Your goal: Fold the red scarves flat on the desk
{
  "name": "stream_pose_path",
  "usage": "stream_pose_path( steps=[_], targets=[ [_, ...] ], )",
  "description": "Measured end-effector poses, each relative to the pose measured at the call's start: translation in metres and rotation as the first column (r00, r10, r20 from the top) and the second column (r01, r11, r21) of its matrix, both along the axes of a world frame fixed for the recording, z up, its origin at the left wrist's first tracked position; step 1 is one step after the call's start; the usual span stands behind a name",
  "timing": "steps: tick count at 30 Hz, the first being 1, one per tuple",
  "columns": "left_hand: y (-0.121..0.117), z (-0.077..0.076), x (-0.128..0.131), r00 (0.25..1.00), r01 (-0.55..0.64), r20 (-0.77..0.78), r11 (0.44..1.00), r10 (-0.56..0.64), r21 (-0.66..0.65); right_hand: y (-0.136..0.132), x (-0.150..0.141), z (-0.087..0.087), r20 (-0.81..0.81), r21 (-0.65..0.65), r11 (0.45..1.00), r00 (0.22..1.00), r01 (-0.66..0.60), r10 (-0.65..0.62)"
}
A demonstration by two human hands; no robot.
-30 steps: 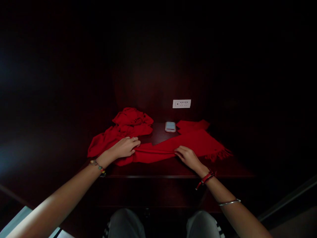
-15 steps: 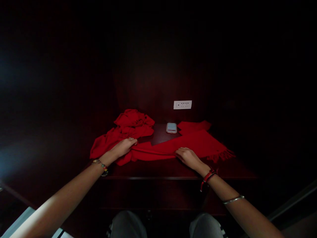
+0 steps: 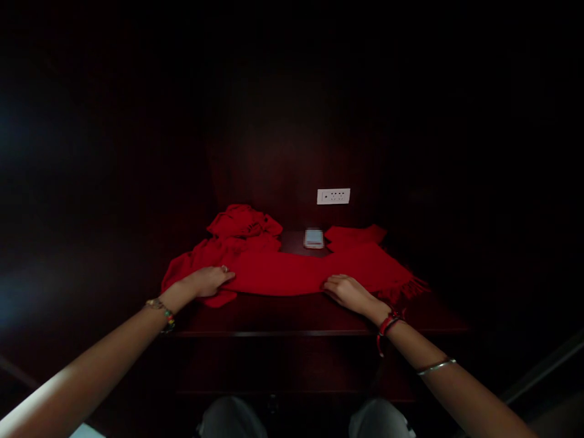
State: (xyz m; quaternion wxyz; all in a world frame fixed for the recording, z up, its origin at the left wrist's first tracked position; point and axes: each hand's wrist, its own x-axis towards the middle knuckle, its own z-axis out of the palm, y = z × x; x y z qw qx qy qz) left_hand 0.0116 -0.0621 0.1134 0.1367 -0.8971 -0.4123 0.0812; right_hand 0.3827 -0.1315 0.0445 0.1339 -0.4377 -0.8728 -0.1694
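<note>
A red scarf [image 3: 279,274] with a fringed right end lies across a dark wooden shelf, its middle stretched smooth between my hands. At the left, my left hand [image 3: 207,281] is closed on the scarf's near edge, a ring on one finger. My right hand [image 3: 349,293] pinches the same near edge further right, close to the fringe. Rumpled red cloth [image 3: 241,225] is heaped behind and left of my left hand; whether it belongs to the same scarf I cannot tell.
A small pale device with a lit screen [image 3: 314,238] lies on the shelf [image 3: 274,316] behind the scarf. A white socket plate [image 3: 333,196] is fixed to the dark back wall. My knees [image 3: 232,418] are below the shelf's front edge.
My left hand has moved left and slightly toward me, drawing the scarf's edge along. The middle, bunched before, now lies flat and wide. My right hand stays about where it was.
</note>
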Motion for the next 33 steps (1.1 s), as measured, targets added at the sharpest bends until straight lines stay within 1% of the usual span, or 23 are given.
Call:
stream_pose_path(
  steps=[1,2,3,4,6,8,9,10,11,12,14,15,16,17,18,19,20,21,24,26,28,30,33],
  targets=[
    [-0.005,-0.008,-0.005,0.999,-0.036,-0.025,0.995,0.033,-0.098,-0.004,0.001,-0.007,0.031,-0.025,0.999,0.999,-0.020,0.021],
    [-0.008,-0.012,-0.008,0.997,-0.071,-0.044,0.981,0.064,-0.180,-0.007,0.001,-0.013,0.040,-0.036,0.999,0.999,-0.019,0.020],
    [-0.010,-0.012,-0.008,0.994,-0.101,-0.053,0.964,0.091,-0.247,-0.009,0.001,-0.017,0.035,-0.037,0.999,0.999,-0.007,0.008],
    [-0.011,-0.008,-0.006,0.993,-0.114,-0.046,0.948,0.106,-0.297,-0.010,0.001,-0.020,0.024,-0.036,0.999,1.000,0.008,-0.008],
    [-0.009,0.006,0.008,0.995,-0.088,0.004,0.918,0.097,-0.386,-0.010,0.002,-0.022,0.005,-0.034,0.999,1.000,0.027,-0.027],
    [-0.005,0.019,0.032,0.993,0.003,0.110,0.907,0.048,-0.422,-0.010,0.002,-0.022,-0.006,-0.031,0.999,0.999,0.042,-0.042],
    [-0.002,0.022,0.046,0.985,0.059,0.173,0.917,0.011,-0.395,-0.009,0.003,-0.022,-0.013,-0.030,0.998,0.999,0.049,-0.049],
    [0.001,0.022,0.061,0.973,0.110,0.228,0.934,-0.031,-0.340,-0.010,0.003,-0.022,-0.022,-0.029,0.998,0.998,0.056,-0.057],
    [0.005,0.017,0.076,0.960,0.152,0.270,0.949,-0.075,-0.277,-0.010,0.003,-0.022,-0.032,-0.030,0.998,0.997,0.062,-0.063],
    [0.008,0.009,0.090,0.952,0.171,0.290,0.956,-0.099,-0.237,-0.011,0.004,-0.022,-0.043,-0.033,0.997,0.997,0.069,-0.071],
    [0.014,-0.014,0.114,0.948,0.165,0.304,0.960,-0.091,-0.225,-0.013,0.005,-0.024,-0.065,-0.043,0.995,0.994,0.087,-0.090],
    [0.016,-0.027,0.123,0.957,0.109,0.288,0.959,-0.031,-0.261,-0.014,0.005,-0.025,-0.077,-0.051,0.994,0.992,0.099,-0.102],
    [0.017,-0.039,0.129,0.965,0.006,0.250,0.948,0.078,-0.319,-0.015,0.006,-0.026,-0.091,-0.058,0.992,0.989,0.112,-0.117],
    [0.018,-0.049,0.134,0.956,-0.114,0.214,0.926,0.201,-0.360,-0.017,0.006,-0.027,-0.106,-0.066,0.990,0.986,0.126,-0.132],
    [0.018,-0.058,0.136,0.938,-0.203,0.190,0.903,0.290,-0.379,-0.018,0.007,-0.027,-0.123,-0.074,0.988,0.982,0.136,-0.144],
    [0.018,-0.064,0.137,0.920,-0.260,0.177,0.884,0.349,-0.389,-0.018,0.007,-0.025,-0.144,-0.082,0.987,0.979,0.135,-0.146],
    [0.017,-0.067,0.137,0.911,-0.284,0.175,0.876,0.373,-0.390,-0.018,0.007,-0.023,-0.174,-0.090,0.988,0.975,0.123,-0.137],
    [0.016,-0.069,0.137,0.916,-0.270,0.180,0.883,0.358,-0.384,-0.017,0.006,-0.020,-0.214,-0.096,0.990,0.970,0.099,-0.118],
    [0.014,-0.070,0.140,0.958,-0.115,0.211,0.931,0.197,-0.348,-0.005,0.003,-0.009,-0.371,-0.102,0.994,0.925,0.050,-0.085],
    [0.013,-0.071,0.145,0.967,-0.022,0.233,0.941,0.106,-0.337,0.008,-0.001,-0.005,-0.425,-0.130,0.987,0.894,0.094,-0.141],
    [0.013,-0.075,0.150,0.965,-0.001,0.248,0.946,0.087,-0.325,0.021,-0.005,-0.008,-0.381,-0.217,0.964,0.895,0.156,-0.230],
    [0.014,-0.079,0.153,0.963,-0.011,0.254,0.954,0.091,-0.300,0.030,-0.009,-0.016,-0.275,-0.328,0.922,0.913,0.206,-0.302],
    [0.013,-0.080,0.153,0.964,-0.014,0.250,0.958,0.089,-0.287,0.032,-0.009,-0.027,-0.153,-0.426,0.868,0.925,0.255,-0.347]
  ],
)
